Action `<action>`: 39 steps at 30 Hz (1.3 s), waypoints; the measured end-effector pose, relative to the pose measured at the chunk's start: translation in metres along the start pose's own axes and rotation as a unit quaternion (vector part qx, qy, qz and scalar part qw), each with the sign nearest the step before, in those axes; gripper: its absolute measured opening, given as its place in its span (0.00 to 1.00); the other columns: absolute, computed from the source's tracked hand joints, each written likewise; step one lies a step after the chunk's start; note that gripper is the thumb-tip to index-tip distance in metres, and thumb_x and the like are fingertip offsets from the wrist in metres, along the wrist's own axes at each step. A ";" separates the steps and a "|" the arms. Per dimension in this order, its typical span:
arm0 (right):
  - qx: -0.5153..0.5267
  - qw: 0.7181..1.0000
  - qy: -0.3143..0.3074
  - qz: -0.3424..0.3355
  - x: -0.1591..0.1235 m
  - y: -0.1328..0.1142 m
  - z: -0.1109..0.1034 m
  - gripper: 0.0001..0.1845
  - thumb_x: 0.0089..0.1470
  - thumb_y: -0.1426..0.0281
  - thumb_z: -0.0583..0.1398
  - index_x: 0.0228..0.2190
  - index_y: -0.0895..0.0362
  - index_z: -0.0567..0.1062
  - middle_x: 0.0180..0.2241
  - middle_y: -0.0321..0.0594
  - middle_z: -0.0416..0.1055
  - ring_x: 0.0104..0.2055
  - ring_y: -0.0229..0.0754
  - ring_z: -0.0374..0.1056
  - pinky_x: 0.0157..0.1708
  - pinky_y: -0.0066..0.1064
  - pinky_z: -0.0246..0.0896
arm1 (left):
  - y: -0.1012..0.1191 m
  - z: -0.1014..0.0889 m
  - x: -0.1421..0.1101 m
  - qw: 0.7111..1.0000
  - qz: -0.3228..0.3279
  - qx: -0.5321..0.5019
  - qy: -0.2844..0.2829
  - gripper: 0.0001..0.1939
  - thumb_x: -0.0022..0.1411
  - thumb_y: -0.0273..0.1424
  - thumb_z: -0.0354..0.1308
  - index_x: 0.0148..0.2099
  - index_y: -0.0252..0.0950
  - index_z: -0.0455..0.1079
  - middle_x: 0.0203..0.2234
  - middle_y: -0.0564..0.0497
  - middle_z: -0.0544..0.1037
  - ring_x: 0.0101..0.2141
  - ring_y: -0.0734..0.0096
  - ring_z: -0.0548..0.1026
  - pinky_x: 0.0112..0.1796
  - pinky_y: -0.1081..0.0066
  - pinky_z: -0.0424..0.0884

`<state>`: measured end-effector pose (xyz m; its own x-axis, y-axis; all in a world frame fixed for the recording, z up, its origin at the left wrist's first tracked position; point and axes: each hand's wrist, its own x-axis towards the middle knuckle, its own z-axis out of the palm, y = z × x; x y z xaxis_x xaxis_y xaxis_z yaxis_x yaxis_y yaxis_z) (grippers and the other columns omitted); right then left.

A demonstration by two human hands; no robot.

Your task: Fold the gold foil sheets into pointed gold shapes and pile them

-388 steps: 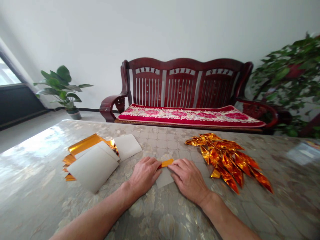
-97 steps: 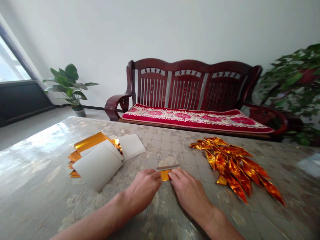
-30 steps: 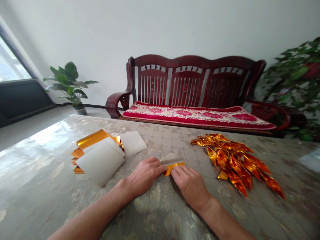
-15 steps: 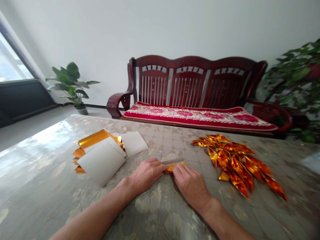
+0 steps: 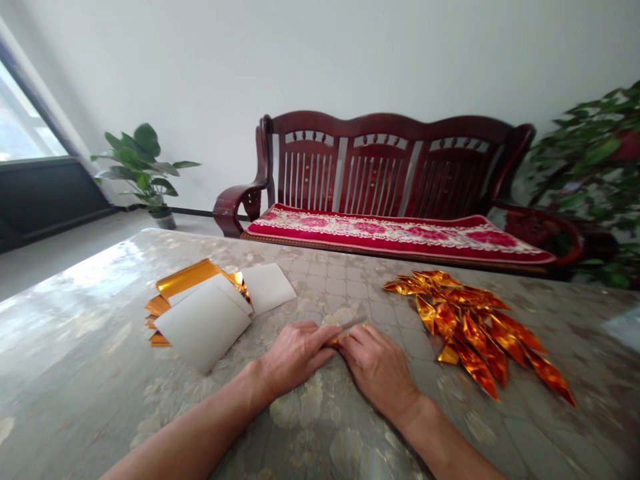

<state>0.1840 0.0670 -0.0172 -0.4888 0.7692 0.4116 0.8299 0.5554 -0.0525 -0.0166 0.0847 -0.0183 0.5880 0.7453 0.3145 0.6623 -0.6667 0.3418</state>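
Between my two hands, low over the table, is a partly folded sheet of gold foil paper [image 5: 355,322], a narrow pale strip of it showing above my fingers. My left hand [image 5: 301,353] has its fingers closed on the left end. Opposite it, my right hand [image 5: 377,360] pinches the right end with bent fingers. Most of the sheet is hidden by the fingers. To the left lies a loose stack of foil paper sheets [image 5: 205,323], some white side up, others gold. Folded gold foil pieces [image 5: 473,320] are heaped to the right.
A patterned, glossy cover lies over the table [image 5: 90,373]. Beyond its far edge stands a dark red wooden bench [image 5: 385,167] with a red floral cushion [image 5: 400,233]. Potted plants [image 5: 145,167] flank the bench. A clear plastic item [image 5: 623,323] sits at the right edge.
My fingers have closed further over the foil paper, so less gold shows. The left hand has shifted slightly down, and the visible pale strip has become smaller and more tilted.
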 end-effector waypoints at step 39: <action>0.063 0.988 -0.004 0.139 0.012 -0.002 0.009 0.07 0.57 0.73 0.59 0.27 0.53 0.70 0.29 0.35 0.72 0.35 0.42 0.63 0.35 0.33 0.49 | -0.003 0.002 0.019 0.950 -0.262 -0.170 0.024 0.24 0.54 0.26 0.56 0.54 0.40 0.67 0.28 0.58 0.82 0.31 0.69 0.79 0.31 0.75 0.66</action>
<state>0.1739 0.0782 -0.0207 -0.2485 0.9003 0.3574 0.8928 0.3560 -0.2761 -0.0068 0.1004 -0.0151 0.1917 0.9796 0.0595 0.6658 -0.1744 0.7255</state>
